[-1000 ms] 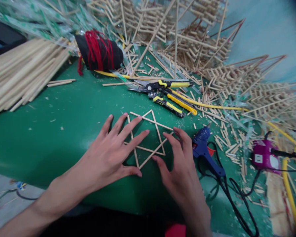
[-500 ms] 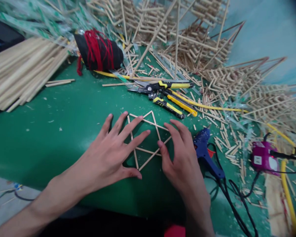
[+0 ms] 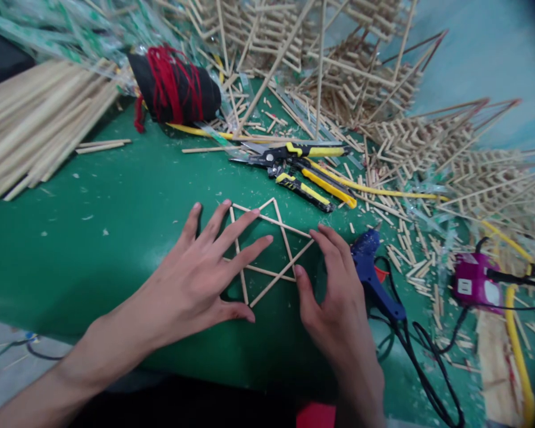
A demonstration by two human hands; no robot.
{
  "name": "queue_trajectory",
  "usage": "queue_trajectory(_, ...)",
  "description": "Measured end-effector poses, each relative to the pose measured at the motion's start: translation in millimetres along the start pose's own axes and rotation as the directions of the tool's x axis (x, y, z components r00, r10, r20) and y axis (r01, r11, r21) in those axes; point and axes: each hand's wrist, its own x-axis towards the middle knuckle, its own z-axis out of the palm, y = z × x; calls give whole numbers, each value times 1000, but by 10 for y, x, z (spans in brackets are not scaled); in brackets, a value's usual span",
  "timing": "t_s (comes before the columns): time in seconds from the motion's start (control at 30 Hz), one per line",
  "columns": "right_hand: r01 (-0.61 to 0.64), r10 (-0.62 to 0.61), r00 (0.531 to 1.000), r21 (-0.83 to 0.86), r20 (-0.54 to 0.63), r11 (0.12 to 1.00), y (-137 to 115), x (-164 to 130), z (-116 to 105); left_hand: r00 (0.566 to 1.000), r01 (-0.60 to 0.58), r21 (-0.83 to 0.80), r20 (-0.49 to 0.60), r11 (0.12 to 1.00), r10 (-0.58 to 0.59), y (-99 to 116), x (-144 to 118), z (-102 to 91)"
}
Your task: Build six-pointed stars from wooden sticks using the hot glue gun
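Star frame (image 3: 267,249): thin wooden sticks crossed into a star shape, lay flat on the green worktop (image 3: 116,226), between the two hands.
Left hand (image 3: 196,282): fingers spread wide, pressed flat on the star's left side, gripping nothing.
Right hand (image 3: 334,297): open, fingers loosely together, fingertips touching the star's right edge.
Glue gun (image 3: 370,273): blue, just beside the right hand, black cord trailing.
Cutters (image 3: 303,169): yellow-and-black, lay beyond the star.
Stick bundle (image 3: 35,131): far left.
Red yarn (image 3: 173,86): at the back.
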Motion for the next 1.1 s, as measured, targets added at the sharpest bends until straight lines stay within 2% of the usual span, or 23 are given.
queue_trajectory(0.5, -20, 20, 999, -10, -38, 1000, -51, -30, 2, 1000, 8, -5, 7, 1000, -8, -18, 15, 9)
queue_trajectory(1.1, 0, 0, 1000, 12, -18, 1000, -99, -59, 34, 1000, -5, -11, 0, 1000, 5, -28, 29, 7)
